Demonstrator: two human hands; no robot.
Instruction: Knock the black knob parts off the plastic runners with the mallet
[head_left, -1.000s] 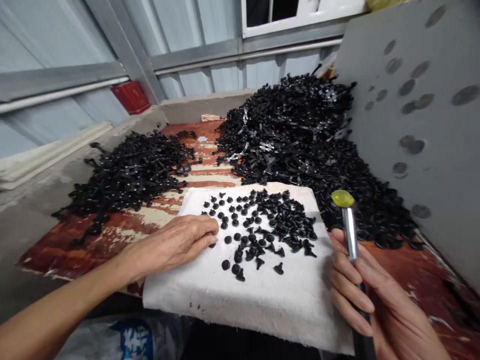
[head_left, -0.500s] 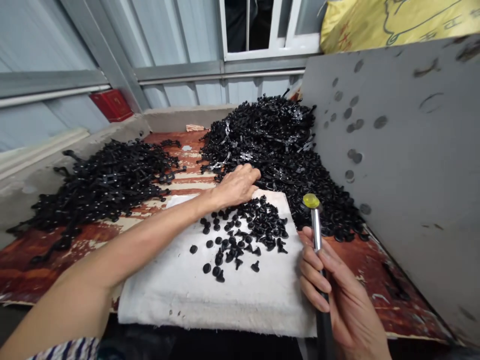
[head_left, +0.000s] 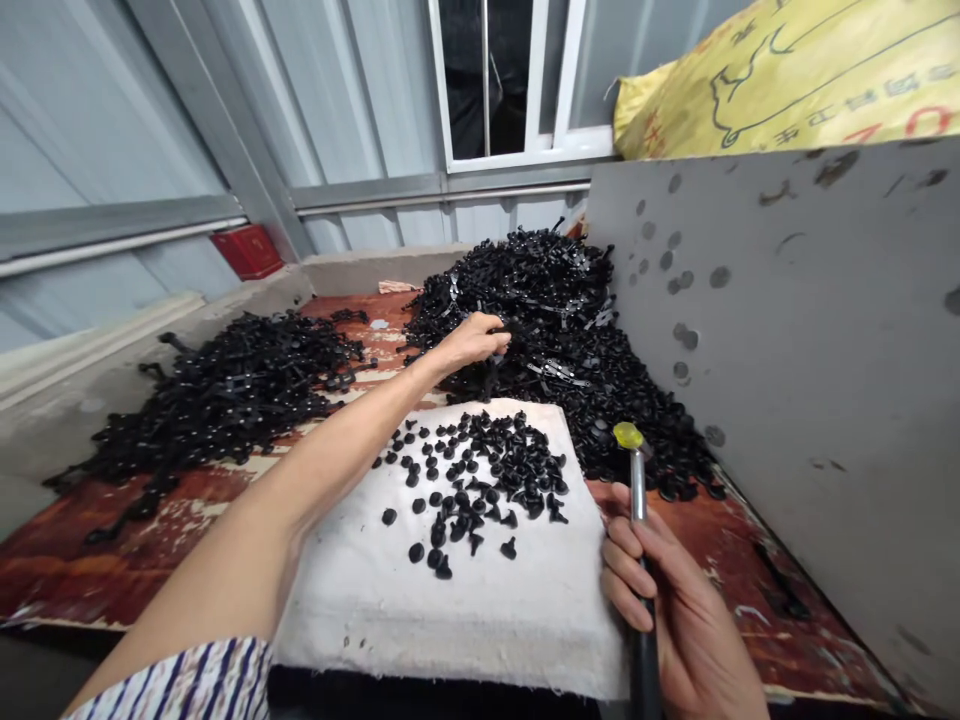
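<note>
My left hand [head_left: 475, 342] reaches out over a large heap of black parts [head_left: 525, 270], thin strips with small shiny metal links among them. Its fingers are closed at the heap's near side; whatever they pinch merges with the dark parts. My right hand [head_left: 660, 590] is wrapped round the dark handle of a small hammer [head_left: 637, 490], held upright with its yellow face on top and a shiny metal shaft. Between my arms, a white cloth [head_left: 450, 620] bears many loose black knob-like pieces [head_left: 517, 455], each with a round head and a short stem.
Another pile of black strip parts [head_left: 225, 390] lies to the left on the worn red-brown tabletop [head_left: 67, 540]. A grey spotted panel [head_left: 787, 350] borders the right side, a yellow sack [head_left: 825, 80] behind it. A red box [head_left: 247, 252] sits by the corrugated wall.
My left hand has moved from the cloth's far edge further out onto the big heap. The right hand still holds the hammer upright. The view has tilted up a little.
</note>
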